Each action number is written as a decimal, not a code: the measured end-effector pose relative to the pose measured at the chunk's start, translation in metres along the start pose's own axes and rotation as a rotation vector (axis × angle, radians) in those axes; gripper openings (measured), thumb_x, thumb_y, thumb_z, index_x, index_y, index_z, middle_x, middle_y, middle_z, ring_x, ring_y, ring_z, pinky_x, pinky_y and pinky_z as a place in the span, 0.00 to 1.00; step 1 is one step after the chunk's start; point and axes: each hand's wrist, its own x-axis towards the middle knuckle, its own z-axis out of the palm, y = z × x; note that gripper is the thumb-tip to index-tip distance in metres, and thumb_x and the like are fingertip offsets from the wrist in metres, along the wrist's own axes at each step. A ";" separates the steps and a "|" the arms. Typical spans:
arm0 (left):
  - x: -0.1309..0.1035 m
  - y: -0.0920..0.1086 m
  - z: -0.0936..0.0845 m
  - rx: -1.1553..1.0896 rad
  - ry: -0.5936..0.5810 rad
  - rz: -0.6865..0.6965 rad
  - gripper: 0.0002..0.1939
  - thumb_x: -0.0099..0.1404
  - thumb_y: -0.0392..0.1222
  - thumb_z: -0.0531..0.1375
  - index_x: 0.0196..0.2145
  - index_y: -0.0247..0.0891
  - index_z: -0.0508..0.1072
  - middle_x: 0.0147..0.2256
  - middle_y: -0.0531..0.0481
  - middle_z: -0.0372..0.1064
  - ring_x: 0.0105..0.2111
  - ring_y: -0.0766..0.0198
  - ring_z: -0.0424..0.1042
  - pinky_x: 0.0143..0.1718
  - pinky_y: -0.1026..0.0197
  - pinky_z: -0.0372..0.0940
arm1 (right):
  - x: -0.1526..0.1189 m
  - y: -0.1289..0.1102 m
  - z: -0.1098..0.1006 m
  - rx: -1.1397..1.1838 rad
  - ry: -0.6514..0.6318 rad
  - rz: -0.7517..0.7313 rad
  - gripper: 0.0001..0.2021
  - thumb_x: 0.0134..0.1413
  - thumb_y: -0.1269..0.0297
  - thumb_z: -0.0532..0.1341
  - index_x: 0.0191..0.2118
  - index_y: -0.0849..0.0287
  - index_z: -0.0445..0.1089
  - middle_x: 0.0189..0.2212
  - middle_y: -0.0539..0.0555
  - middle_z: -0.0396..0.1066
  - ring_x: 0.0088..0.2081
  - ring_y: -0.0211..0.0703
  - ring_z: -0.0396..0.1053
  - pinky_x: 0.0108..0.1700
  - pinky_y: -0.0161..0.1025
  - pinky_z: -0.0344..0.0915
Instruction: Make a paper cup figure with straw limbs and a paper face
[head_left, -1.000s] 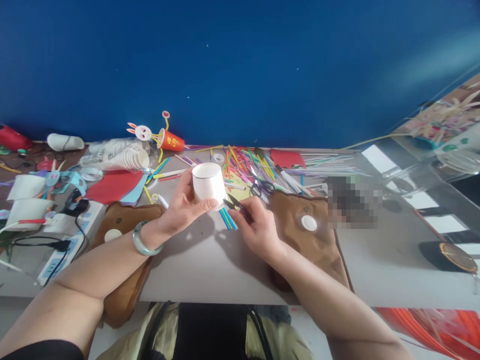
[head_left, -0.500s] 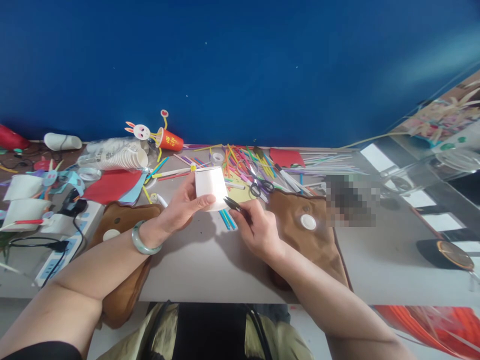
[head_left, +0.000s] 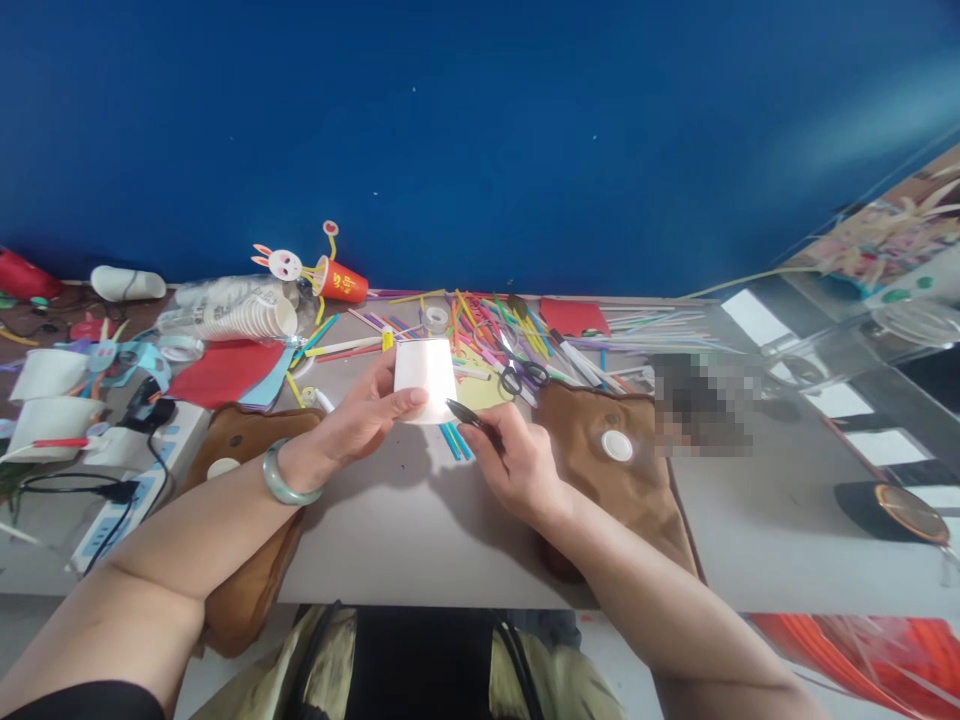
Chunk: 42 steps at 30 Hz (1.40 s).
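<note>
A white paper cup is held up over the table by my left hand, thumb across its front and fingers behind. Just beyond those fingers a small yellow piece shows; I cannot tell whether it is attached to the cup. My right hand is closed around small black scissors, whose tip points at the lower right edge of the cup. Most of their handle is hidden in my palm. Blue straws lie on the table beneath the cup.
Larger scissors lie among colourful sticks and straws. Brown pouches flank my arms. Bagged paper cups, red paper and a power strip are on the left. A red cup with a rabbit face stands behind.
The scissors' blades, slightly apart before, now look closed at the cup's edge. The cup has shifted and turned slightly in my left hand.
</note>
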 end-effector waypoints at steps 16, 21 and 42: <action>0.003 -0.001 -0.009 -0.044 -0.194 -0.153 0.26 0.63 0.58 0.64 0.50 0.36 0.76 0.41 0.38 0.77 0.40 0.51 0.78 0.36 0.56 0.71 | -0.003 0.004 0.000 -0.014 -0.059 -0.029 0.09 0.68 0.57 0.55 0.36 0.54 0.65 0.19 0.46 0.65 0.18 0.35 0.59 0.23 0.33 0.56; 0.003 -0.003 -0.011 -0.109 -0.169 -0.213 0.25 0.61 0.59 0.65 0.45 0.35 0.77 0.41 0.38 0.77 0.36 0.55 0.77 0.34 0.58 0.71 | -0.003 0.005 0.001 0.041 -0.040 -0.051 0.08 0.66 0.57 0.57 0.36 0.55 0.65 0.19 0.47 0.67 0.18 0.35 0.60 0.23 0.33 0.57; -0.004 0.010 -0.004 0.227 0.034 0.122 0.30 0.62 0.53 0.67 0.58 0.39 0.69 0.48 0.42 0.74 0.45 0.54 0.74 0.41 0.59 0.70 | 0.000 -0.002 -0.002 0.062 -0.103 0.092 0.08 0.64 0.57 0.59 0.36 0.55 0.62 0.19 0.46 0.66 0.17 0.34 0.58 0.23 0.32 0.55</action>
